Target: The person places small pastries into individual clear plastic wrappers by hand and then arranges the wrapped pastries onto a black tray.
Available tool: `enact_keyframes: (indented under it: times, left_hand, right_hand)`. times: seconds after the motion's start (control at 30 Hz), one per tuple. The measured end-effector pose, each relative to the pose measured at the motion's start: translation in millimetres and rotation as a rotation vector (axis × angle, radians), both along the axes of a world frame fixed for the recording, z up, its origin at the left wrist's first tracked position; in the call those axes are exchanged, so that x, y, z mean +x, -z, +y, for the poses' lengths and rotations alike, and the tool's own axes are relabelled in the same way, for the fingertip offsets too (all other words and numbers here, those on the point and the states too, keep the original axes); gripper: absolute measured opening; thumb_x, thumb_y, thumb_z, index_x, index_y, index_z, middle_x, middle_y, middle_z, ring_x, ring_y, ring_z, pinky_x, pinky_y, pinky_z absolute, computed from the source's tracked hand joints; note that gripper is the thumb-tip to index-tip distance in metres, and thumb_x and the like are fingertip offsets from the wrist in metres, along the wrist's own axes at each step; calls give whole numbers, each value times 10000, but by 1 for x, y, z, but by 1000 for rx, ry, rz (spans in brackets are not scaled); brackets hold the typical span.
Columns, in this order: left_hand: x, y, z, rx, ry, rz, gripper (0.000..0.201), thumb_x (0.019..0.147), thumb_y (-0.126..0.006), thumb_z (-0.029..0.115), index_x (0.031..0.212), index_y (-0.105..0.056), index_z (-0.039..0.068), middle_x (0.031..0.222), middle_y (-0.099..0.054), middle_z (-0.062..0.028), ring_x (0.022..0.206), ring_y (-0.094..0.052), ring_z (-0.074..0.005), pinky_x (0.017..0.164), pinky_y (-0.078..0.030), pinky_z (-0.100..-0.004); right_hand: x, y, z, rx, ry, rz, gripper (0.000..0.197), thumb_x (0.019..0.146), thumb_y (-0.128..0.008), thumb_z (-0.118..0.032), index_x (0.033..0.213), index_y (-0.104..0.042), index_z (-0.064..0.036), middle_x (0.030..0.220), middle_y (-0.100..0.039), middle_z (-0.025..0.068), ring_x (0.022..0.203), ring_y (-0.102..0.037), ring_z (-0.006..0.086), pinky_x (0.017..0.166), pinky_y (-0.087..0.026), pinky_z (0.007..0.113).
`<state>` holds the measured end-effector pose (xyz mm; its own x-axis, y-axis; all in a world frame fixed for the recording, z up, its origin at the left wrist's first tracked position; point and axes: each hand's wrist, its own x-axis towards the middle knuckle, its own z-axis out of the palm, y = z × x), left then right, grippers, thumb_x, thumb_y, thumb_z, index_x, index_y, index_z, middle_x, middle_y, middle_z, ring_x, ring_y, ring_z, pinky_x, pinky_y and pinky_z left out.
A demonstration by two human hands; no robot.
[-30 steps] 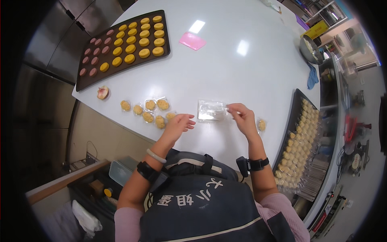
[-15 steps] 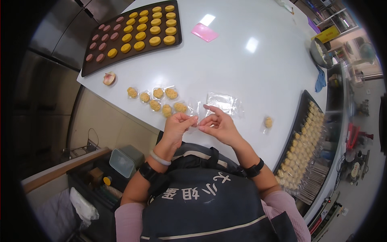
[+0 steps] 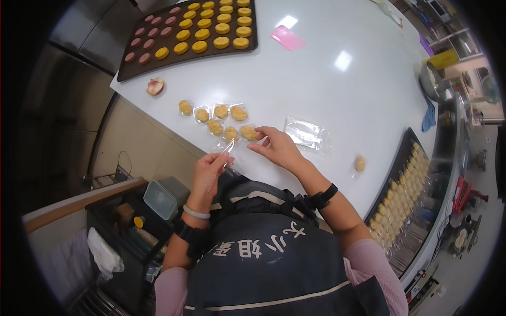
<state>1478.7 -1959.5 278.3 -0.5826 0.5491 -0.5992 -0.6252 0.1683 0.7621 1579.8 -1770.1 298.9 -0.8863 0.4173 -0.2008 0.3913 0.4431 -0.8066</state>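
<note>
My left hand (image 3: 208, 173) is closed, pinching a clear plastic bag (image 3: 230, 147) between thumb and fingers near the table's front edge. My right hand (image 3: 279, 150) has its thumb and index finger spread, with the fingertip at the right edge of a lumpy golden cookie (image 3: 249, 132); whether it touches is hard to tell. This cookie is the rightmost of a small group on the table. Several similar cookies lie beside it, among them a cookie (image 3: 215, 126) and one in a clear tray (image 3: 202, 115). To the right rests a stack of clear bags (image 3: 305, 132).
A dark tray (image 3: 132, 72) of yellow and pink round pastries sits far left, near a peeled bulb-like piece (image 3: 155, 86). A pink card (image 3: 287, 38) lies farther back. On the right are a lone bagged cookie (image 3: 360, 163) and a long tray (image 3: 406, 145) of wrapped cookies.
My hands have come apart: the left keeps the clear bag and moves left and down, while the right hand has moved up-left to the cookie. The whole view has shifted slightly.
</note>
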Motion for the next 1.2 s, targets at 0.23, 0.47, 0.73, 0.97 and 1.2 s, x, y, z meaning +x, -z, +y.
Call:
enact_keyframes:
  times: [0.23, 0.47, 0.73, 0.97, 1.2]
  left_hand:
    - [7, 0, 6, 111, -244, -5, 169, 797, -670, 174, 811, -619, 13, 708, -618, -38, 600, -514, -61, 534, -360, -170]
    - [16, -9, 8, 187, -170, -141, 272, 860, -588, 238, 1013, -570, 14, 851, -629, -59, 749, -565, -92, 625, -415, -217]
    - [26, 0, -3, 310, -112, -361, 267, 894, -526, 275, 1000, -572, 34, 936, -619, -59, 852, -579, -143, 688, -411, -243]
    - [11, 7, -21, 45, -300, -177, 201, 820, -640, 200, 951, -594, 54, 799, -640, -45, 719, -609, -119, 574, -419, -210]
    - [10, -2, -23, 98, -363, -265, 228, 832, -620, 211, 985, -586, 46, 839, -636, -52, 757, -616, -133, 576, -429, -208]
  right_hand:
    - [-7, -6, -39, -429, -103, 130, 563, 718, -720, -221, 1171, -475, 6, 759, -614, 91, 637, -585, 146, 593, -473, 255]
    - [-2, -1, -38, -360, 113, 200, 263, 744, -636, -44, 995, -579, 9, 694, -587, 54, 586, -567, 128, 553, -461, 245]
    - [2, 7, -41, 404, -300, 544, 189, 684, -721, -130, 852, -641, -95, 822, -608, 29, 771, -580, 238, 653, -493, 322]
    - [-15, 40, -5, 373, 35, 204, 373, 684, -720, -291, 970, -588, -91, 943, -568, 89, 898, -549, 278, 754, -475, 352]
    - [-25, 55, -6, 355, -16, 32, 480, 667, -709, -265, 1069, -504, -103, 1082, -466, 128, 959, -518, 303, 748, -481, 380]
